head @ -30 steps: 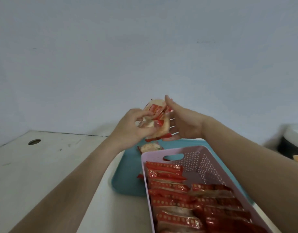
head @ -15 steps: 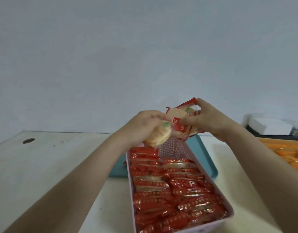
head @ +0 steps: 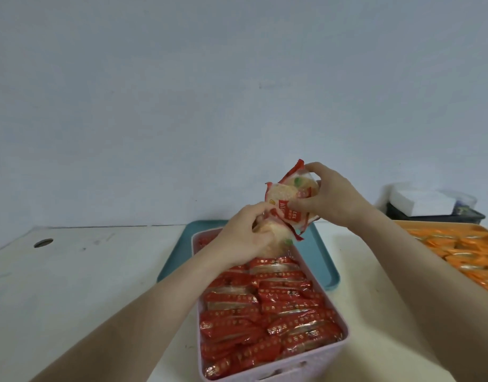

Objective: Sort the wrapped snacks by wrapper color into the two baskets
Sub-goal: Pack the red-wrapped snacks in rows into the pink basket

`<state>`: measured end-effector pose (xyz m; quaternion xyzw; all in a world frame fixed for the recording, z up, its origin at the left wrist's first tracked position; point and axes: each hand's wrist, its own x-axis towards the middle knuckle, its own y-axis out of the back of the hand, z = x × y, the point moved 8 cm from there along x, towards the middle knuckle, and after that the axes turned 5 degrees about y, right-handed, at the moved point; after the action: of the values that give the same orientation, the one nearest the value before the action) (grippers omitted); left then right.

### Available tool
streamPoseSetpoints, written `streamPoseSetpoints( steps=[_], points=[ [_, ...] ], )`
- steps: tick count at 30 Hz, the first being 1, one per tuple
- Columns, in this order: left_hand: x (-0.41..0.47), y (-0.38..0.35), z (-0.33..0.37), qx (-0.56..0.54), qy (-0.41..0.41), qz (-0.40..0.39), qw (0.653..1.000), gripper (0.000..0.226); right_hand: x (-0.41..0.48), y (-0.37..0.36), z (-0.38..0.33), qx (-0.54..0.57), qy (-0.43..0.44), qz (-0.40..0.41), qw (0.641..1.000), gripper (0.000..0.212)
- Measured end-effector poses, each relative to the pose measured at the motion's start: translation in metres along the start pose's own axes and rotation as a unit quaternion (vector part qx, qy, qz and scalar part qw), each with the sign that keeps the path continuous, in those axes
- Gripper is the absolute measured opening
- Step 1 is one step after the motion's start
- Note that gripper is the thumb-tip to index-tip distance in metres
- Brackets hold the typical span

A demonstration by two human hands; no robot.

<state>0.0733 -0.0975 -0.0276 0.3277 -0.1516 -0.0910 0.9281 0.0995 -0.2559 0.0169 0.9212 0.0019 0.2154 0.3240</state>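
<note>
Two bare hands meet above the far end of a pink basket (head: 320, 359), each one holding red-wrapped snacks. The right hand (head: 331, 197) is the higher of the two; its thumb and curled fingers pinch a small bundle of packs (head: 287, 199), clear film with red edges and a red label over pale round cakes, tilted so that one red corner points up. How many packs are in the bundle cannot be told. The left hand (head: 243, 235) sits lower and just beside it, its fingers curled round another pale pack (head: 276, 239) whose red edge touches the bottom of the bundle.

Below them the pink basket runs lengthwise away from the person and is packed nearly to the rim with rows of red snacks (head: 265, 312) lying on their sides. Its far end rests on a teal tray (head: 318, 257), which shows on both sides of the basket. Both stand on a pale table (head: 85, 285) with a round hole (head: 43, 242) near its far left corner.

At the right edge an orange basket (head: 430, 225) holds orange-wrapped snacks (head: 463, 255), well apart from the pink one. Behind it, against the plain grey wall (head: 209, 92), a dark bin (head: 397, 212) carries a white block (head: 422, 201) on top
</note>
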Motion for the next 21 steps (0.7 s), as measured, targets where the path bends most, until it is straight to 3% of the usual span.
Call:
streamPoseSetpoints(
  steps=[4, 6, 8, 12, 14, 16, 18, 21],
  points=[
    [-0.017, 0.011, 0.012, 0.158, -0.052, 0.062, 0.984, 0.011, 0.002, -0.003, -0.023, -0.13, 0.058, -0.069, 0.987, 0.074],
    [-0.025, 0.011, 0.009, 0.241, -0.051, 0.081, 0.966, 0.013, 0.004, -0.008, -0.037, -0.195, 0.087, -0.116, 0.97, 0.071],
    [-0.027, 0.005, 0.001, 0.296, -0.039, 0.05, 0.953, 0.018, 0.008, -0.018, -0.051, -0.264, 0.108, -0.17, 0.943, 0.067],
    [-0.026, 0.002, -0.011, 0.279, 0.012, -0.045, 0.959, 0.023, 0.013, -0.049, -0.076, -0.366, 0.173, -0.246, 0.881, 0.062],
    [-0.027, 0.017, -0.009, 0.211, 0.026, 0.009, 0.977, 0.024, 0.015, -0.063, -0.083, -0.401, 0.191, -0.265, 0.856, 0.065],
    [-0.028, 0.038, -0.007, 0.166, 0.022, 0.115, 0.979, 0.018, 0.017, -0.072, -0.085, -0.429, 0.191, -0.284, 0.836, 0.068],
    [-0.027, 0.039, -0.007, 0.181, 0.025, 0.133, 0.974, 0.022, 0.018, -0.079, -0.082, -0.435, 0.185, -0.297, 0.829, 0.061],
    [-0.02, 0.025, -0.018, 0.204, 0.046, 0.089, 0.974, 0.042, 0.017, -0.08, -0.068, -0.397, 0.138, -0.32, 0.849, 0.066]
  ],
)
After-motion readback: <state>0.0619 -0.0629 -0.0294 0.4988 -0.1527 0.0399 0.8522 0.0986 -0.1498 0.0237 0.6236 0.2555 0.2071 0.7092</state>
